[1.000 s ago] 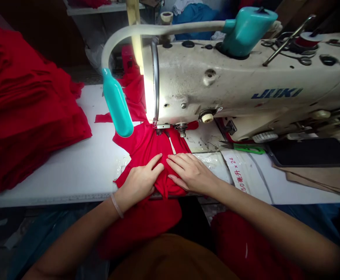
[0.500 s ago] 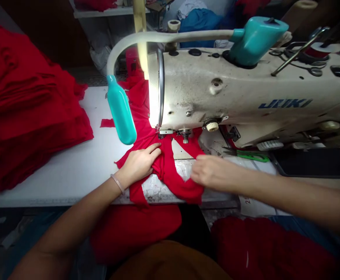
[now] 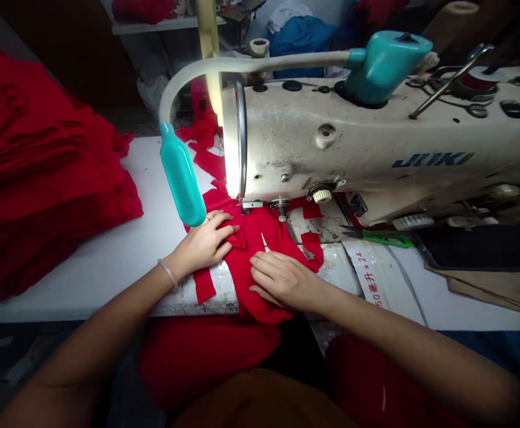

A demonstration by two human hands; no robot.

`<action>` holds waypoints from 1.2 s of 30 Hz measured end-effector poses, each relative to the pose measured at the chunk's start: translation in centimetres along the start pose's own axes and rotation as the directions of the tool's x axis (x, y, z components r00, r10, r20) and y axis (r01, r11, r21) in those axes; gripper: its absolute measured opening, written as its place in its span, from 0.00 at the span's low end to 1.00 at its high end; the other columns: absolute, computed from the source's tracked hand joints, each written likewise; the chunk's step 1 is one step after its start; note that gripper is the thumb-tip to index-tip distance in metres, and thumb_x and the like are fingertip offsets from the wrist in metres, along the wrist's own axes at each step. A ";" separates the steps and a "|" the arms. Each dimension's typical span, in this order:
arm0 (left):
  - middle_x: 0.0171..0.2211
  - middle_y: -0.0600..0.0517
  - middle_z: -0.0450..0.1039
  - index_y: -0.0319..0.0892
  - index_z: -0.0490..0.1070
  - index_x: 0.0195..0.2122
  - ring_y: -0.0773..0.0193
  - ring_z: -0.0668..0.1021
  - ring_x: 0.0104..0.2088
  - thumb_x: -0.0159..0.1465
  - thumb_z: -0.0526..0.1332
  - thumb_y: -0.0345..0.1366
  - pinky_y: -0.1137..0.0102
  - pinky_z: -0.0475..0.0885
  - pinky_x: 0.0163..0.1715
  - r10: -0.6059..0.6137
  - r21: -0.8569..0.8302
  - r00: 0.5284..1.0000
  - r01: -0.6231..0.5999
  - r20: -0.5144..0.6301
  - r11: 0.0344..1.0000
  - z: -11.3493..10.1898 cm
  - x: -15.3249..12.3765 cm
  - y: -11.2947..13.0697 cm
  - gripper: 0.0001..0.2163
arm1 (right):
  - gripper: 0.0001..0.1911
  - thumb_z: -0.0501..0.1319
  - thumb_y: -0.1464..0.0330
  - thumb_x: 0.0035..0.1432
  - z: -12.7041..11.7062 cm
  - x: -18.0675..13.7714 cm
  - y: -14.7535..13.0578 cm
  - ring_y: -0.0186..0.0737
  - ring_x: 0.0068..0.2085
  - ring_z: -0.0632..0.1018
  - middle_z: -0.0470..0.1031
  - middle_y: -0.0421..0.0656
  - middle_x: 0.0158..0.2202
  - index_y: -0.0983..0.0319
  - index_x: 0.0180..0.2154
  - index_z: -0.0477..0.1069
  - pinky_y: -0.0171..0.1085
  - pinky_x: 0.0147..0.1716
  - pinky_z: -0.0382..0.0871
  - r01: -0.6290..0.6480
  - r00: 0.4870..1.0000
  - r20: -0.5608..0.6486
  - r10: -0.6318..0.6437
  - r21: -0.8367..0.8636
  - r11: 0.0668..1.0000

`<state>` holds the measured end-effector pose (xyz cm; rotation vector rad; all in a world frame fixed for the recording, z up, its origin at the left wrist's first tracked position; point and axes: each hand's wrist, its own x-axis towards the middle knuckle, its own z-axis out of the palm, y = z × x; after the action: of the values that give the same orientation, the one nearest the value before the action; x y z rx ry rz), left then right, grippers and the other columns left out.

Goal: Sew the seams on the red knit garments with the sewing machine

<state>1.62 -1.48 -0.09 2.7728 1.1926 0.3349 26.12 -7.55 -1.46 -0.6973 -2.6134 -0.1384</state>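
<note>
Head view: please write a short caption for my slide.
Left hand and right hand rest on red cloth at a sewing machine.

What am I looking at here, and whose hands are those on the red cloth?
This picture comes from a camera worn on a person's head, looking forward and down, so those are the wearer's own arms. No robot appears here. The big cream machine is a JUKI sewing machine. Both hands lie flat on bright red fabric near the machine's metal presser foot: the left hand, with a bangle at its wrist, and the right hand. Neither seems to be gripping firmly. A thick pile of red cloth sits on the white table to the left, and green-handled scissors lie to the right.
</note>
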 end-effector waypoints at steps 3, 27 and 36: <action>0.61 0.40 0.64 0.43 0.74 0.55 0.41 0.65 0.63 0.68 0.57 0.37 0.41 0.66 0.55 0.006 0.036 0.999 -0.004 -0.049 0.999 0.0 -1.2 0.2 0.15 | 0.10 0.56 0.69 0.66 0.0 -0.5 -0.5 0.46 0.47 0.74 0.75 0.53 0.44 0.68 0.42 0.73 0.44 0.47 0.71 -0.077 0.997 0.008 0.077 -0.017 0.997; 0.32 0.50 0.74 0.39 0.77 0.50 0.69 0.76 0.29 0.72 0.55 0.40 0.75 0.71 0.32 -0.029 -0.218 0.985 -0.010 -0.173 0.976 1.6 -2.6 3.4 0.15 | 0.34 0.54 0.46 0.64 1.5 -1.8 -7.0 0.50 0.52 0.71 0.72 0.53 0.58 0.67 0.56 0.71 0.50 0.51 0.61 -0.149 0.989 -0.011 0.150 0.051 0.988; 0.38 0.48 0.77 0.39 0.76 0.43 0.65 0.78 0.38 0.71 0.57 0.32 0.70 0.74 0.41 0.019 -0.273 0.972 -0.084 -0.233 0.958 1.5 -3.1 5.9 0.08 | 0.31 0.50 0.46 0.67 1.3 -1.9 -7.3 0.51 0.55 0.68 0.71 0.42 0.60 0.57 0.61 0.67 0.52 0.51 0.57 -0.129 0.988 0.097 0.122 0.064 0.990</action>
<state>4.00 -7.81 -0.94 2.5707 1.0211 0.7835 23.51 -14.48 -3.37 -0.8593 -2.6381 0.0242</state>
